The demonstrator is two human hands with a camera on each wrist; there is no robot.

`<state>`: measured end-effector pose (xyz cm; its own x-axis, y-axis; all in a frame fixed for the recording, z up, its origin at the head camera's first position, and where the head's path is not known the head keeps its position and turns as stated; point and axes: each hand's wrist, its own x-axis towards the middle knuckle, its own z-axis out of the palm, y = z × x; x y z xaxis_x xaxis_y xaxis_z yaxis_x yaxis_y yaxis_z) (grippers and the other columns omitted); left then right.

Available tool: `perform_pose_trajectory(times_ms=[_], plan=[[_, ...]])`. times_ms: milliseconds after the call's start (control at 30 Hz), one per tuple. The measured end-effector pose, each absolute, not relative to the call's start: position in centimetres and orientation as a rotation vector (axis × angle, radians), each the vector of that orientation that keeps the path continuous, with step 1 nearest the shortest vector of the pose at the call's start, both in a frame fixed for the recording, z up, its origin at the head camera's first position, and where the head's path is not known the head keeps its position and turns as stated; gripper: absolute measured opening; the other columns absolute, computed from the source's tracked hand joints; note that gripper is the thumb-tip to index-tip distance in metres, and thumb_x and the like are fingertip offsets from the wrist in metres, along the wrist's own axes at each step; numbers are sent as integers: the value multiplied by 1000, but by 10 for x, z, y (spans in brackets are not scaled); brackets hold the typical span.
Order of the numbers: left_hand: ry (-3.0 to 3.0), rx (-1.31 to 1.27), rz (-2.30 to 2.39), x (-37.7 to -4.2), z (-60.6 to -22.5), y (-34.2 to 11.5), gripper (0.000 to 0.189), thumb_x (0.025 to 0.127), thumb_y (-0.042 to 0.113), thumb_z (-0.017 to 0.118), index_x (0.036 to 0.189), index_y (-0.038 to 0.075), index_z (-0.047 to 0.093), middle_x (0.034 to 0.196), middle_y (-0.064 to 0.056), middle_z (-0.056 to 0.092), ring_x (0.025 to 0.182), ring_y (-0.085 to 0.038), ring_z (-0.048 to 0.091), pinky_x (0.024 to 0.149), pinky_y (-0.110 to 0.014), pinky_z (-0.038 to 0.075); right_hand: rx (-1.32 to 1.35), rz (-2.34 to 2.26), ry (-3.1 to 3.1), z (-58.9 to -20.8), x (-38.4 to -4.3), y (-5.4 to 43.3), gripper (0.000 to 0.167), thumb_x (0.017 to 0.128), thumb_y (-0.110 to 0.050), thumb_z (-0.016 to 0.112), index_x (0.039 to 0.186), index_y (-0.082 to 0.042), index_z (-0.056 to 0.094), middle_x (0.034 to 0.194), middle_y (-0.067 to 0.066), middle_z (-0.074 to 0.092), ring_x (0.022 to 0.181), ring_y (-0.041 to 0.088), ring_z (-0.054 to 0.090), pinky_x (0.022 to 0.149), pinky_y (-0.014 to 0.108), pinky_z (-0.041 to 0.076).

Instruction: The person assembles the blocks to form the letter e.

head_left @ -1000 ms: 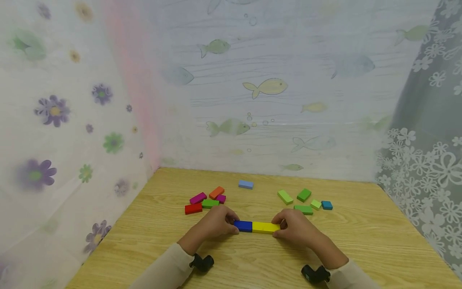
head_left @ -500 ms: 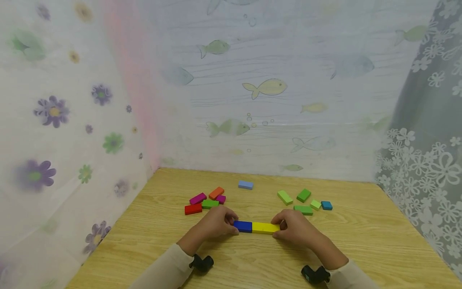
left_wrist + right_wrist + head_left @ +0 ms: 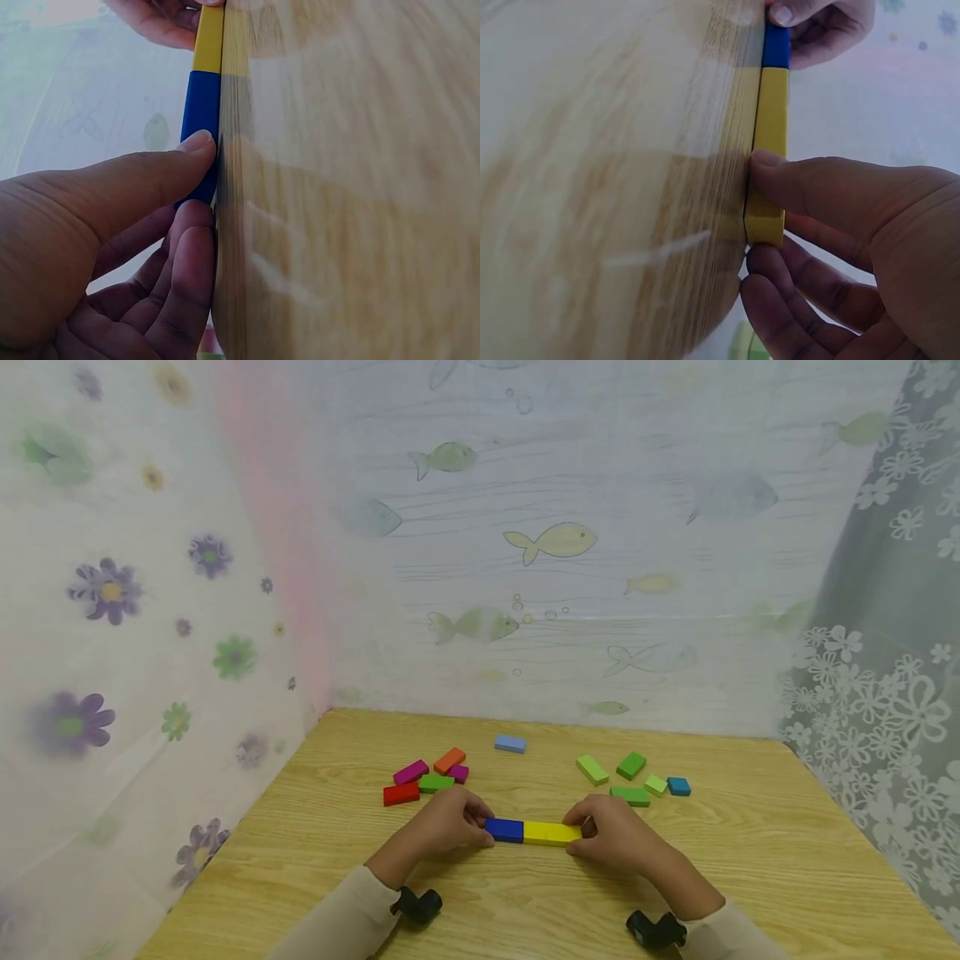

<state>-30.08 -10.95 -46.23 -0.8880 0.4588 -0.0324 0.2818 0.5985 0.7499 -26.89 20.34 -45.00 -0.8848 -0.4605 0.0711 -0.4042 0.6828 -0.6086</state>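
Observation:
A dark blue block (image 3: 506, 831) and a yellow block (image 3: 550, 833) lie end to end on the wooden table, their short faces touching. My left hand (image 3: 453, 823) pinches the outer end of the blue block between thumb and fingers. With its thumb on the near side, my right hand (image 3: 613, 835) grips the outer end of the yellow block. In the left wrist view the thumb presses on the blue block (image 3: 199, 105). The right wrist view has the thumb against the yellow block (image 3: 771, 120), other fingers curled by its end.
Left of the hands lie a red block (image 3: 401, 793), an orange block (image 3: 450, 760), a green block (image 3: 437, 784) and magenta blocks (image 3: 412, 772). A light blue block (image 3: 511, 743) lies farther back. Several green blocks (image 3: 632, 765) and a teal block (image 3: 678, 787) are at right.

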Motion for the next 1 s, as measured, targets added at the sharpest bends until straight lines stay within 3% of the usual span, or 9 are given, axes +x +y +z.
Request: perform_pose_trajectory(times_ms=[533,767,1000], plan=[[2629,644,1169,-300,-463,-111,30,79,21,91,105,12,79,89,6,69,83,-13,64,75,-29,55,-716,-987,2771,-449,-271,205,33,83,-24,88,112,-15,76,108,-1,71,89,12,67,73,26,57],[2608,633,1183,-299,-463,-110,30,79,19,92,106,11,79,89,4,67,83,-14,63,75,-29,55,-700,-1005,2763,-442,-274,216,44,84,-36,87,119,-13,74,119,3,71,97,18,68,77,29,58],[2598,625,1192,-298,-462,-110,30,79,16,91,105,11,78,89,3,67,82,-15,63,75,-29,56,-637,-1013,2897,-437,-279,233,51,86,-34,85,128,-9,70,120,9,71,100,23,69,79,34,59]])
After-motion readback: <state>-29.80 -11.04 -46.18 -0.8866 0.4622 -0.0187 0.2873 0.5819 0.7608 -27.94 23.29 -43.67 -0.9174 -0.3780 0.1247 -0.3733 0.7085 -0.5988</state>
